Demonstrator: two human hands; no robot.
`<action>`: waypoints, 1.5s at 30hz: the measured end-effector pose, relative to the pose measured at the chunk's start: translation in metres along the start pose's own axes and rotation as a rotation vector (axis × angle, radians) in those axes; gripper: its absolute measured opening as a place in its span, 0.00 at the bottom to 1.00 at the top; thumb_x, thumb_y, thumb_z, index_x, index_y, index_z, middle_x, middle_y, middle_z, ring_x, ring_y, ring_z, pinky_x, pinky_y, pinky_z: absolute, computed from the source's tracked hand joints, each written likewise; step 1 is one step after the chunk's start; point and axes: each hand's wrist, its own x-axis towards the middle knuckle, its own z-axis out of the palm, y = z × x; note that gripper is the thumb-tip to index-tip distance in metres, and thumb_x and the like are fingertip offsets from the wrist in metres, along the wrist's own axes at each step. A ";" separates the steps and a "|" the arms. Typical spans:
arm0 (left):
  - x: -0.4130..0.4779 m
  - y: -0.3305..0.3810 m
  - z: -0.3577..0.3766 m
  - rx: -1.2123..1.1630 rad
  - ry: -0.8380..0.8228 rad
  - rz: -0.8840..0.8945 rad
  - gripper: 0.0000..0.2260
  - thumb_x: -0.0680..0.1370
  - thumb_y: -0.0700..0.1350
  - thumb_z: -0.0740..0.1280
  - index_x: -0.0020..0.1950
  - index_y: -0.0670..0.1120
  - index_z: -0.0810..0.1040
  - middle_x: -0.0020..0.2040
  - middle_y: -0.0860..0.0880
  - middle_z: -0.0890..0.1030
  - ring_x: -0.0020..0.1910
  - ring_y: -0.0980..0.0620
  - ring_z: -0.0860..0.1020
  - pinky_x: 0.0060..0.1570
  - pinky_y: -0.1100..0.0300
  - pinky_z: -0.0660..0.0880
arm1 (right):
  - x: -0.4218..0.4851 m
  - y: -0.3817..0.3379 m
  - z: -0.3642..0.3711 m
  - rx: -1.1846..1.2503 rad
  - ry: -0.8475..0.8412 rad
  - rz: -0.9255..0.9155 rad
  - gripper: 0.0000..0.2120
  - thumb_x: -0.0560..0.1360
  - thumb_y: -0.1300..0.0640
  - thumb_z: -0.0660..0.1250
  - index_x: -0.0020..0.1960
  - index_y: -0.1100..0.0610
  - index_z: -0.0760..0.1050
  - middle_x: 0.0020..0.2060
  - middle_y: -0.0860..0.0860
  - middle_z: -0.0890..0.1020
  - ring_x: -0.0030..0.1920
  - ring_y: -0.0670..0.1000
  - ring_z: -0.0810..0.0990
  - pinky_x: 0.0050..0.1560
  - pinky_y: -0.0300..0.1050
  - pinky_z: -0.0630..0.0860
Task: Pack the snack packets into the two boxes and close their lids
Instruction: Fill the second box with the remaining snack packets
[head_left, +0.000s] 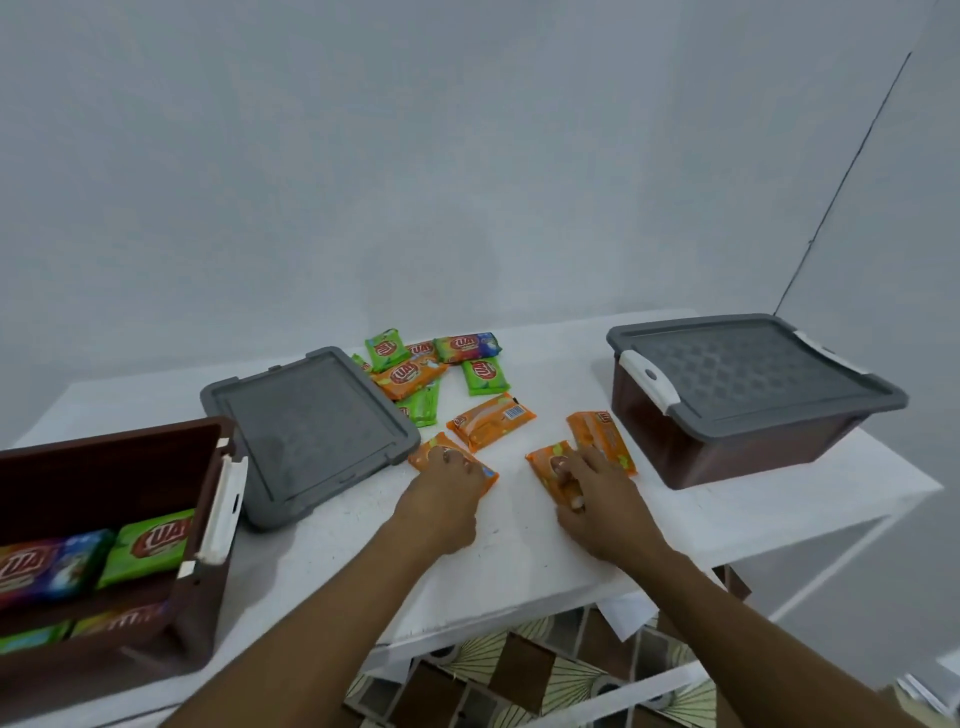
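Note:
An open brown box (119, 457) at the left holds green and multicoloured packets (150, 545). Its grey lid (306, 431) lies flat on the white table (519, 545) beside it. A second brown box (737, 447) at the right has its grey lid (748, 369) on. My left hand (441, 499) grips an orange packet (423, 457) near the loose lid. My right hand (592, 499) grips another orange packet (545, 465), beside a third one (602, 434). More orange and green packets (415, 374) lie in a heap at the back, one orange packet (491, 421) in front of it.
The table stands against a white wall. Its front edge runs just under my forearms, with a patterned floor (519, 675) below. A black cable (841, 182) runs down the wall at the right.

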 end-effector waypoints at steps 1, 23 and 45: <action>0.000 0.001 0.002 -0.035 0.020 0.007 0.23 0.77 0.46 0.62 0.72 0.43 0.66 0.66 0.41 0.68 0.64 0.41 0.66 0.63 0.50 0.66 | -0.004 0.005 0.003 0.048 0.026 -0.007 0.17 0.71 0.49 0.68 0.58 0.49 0.72 0.62 0.46 0.71 0.60 0.52 0.72 0.57 0.46 0.71; -0.034 -0.047 -0.055 -0.156 0.110 0.130 0.31 0.69 0.59 0.70 0.67 0.48 0.65 0.57 0.49 0.74 0.50 0.49 0.73 0.49 0.53 0.75 | 0.027 -0.044 -0.035 0.491 -0.458 0.454 0.26 0.71 0.38 0.69 0.56 0.58 0.74 0.46 0.54 0.77 0.44 0.51 0.77 0.44 0.45 0.74; -0.231 -0.321 -0.010 -0.229 -0.024 -0.215 0.29 0.62 0.51 0.76 0.51 0.52 0.60 0.47 0.50 0.74 0.42 0.49 0.74 0.42 0.50 0.75 | 0.064 -0.384 -0.010 0.426 -0.421 -0.173 0.30 0.67 0.40 0.74 0.64 0.49 0.70 0.54 0.47 0.77 0.51 0.48 0.77 0.47 0.44 0.76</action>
